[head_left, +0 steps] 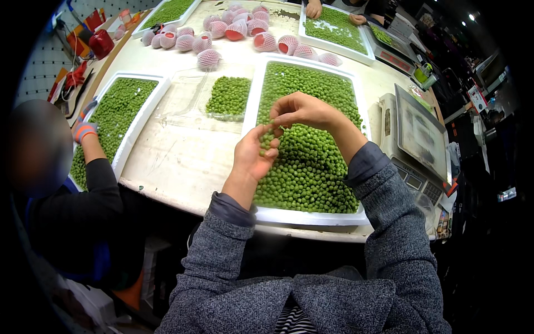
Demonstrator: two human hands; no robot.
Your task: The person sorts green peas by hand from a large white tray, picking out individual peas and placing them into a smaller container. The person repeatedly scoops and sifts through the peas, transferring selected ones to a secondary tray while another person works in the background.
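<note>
A white foam tray (308, 218) full of shelled green peas (313, 179) lies in front of me. Above its left side, my left hand (255, 152) is palm up with fingers curled around a few peas (267, 140). My right hand (302, 110) reaches in from the right, its thumb and fingertips pinched together at the left hand's fingertips; whether a pea is between them is hidden. Left of the tray stands an open clear plastic clamshell box (187, 94), its right half holding peas (228, 96).
Fruits in foam nets (235, 30) lie beyond the tray. At left, a co-worker's gloved hand (85, 129) is at another pea tray (137, 137). Across the table, a person's hands (313, 9) are at a further tray (342, 48). A weighing scale (421, 129) stands at right.
</note>
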